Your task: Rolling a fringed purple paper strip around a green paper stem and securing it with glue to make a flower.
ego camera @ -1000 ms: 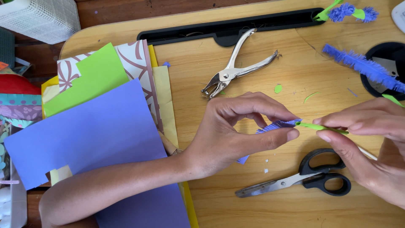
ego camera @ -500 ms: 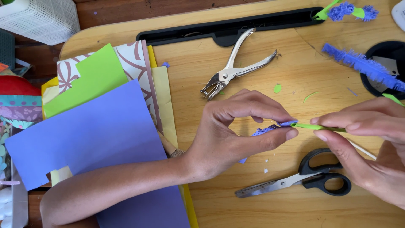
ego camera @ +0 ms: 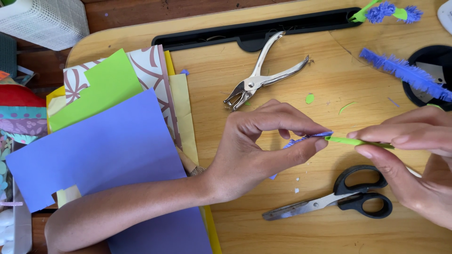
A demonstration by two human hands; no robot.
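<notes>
Little changed from the earlier frames: both hands still meeting at the same spot above the wooden surface [ego camera: 282, 240], only a slight shift of the thumbs along the piece between them. Left hand [ego camera: 256, 150] pinching the fringed purple paper strip [ego camera: 306, 139] between thumb and forefinger, fingers [ego camera: 316, 144] clamped on its end where it meets the rolled green paper stem [ego camera: 358, 141]. Right hand [ego camera: 414, 160] likewise closed on that green stem, thumb below and forefinger above. Piece held in the air just above the surface, over the black-handled scissors [ego camera: 348, 200], not resting on anything. By the look of it, about midway: fringe already cut, stem already rolled, winding of purple onto green just begun, most of the strip apparently still loose and trailing behind the left fingers. Up at the far right corner, a finished-looking flower of purple fringe on a green stem [ego camera: 383, 11], and beside the right wrist a long fringed purple strip [ego camera: 405, 73] lying unused. Silver metal hole punch [ego camera: 263, 75] and small green paper scraps [ego camera: 310, 98] idle near the middle. At the left, a fanned stack of coloured paper sheets [ego camera: 108, 155], purple on top, under the left forearm.
</notes>
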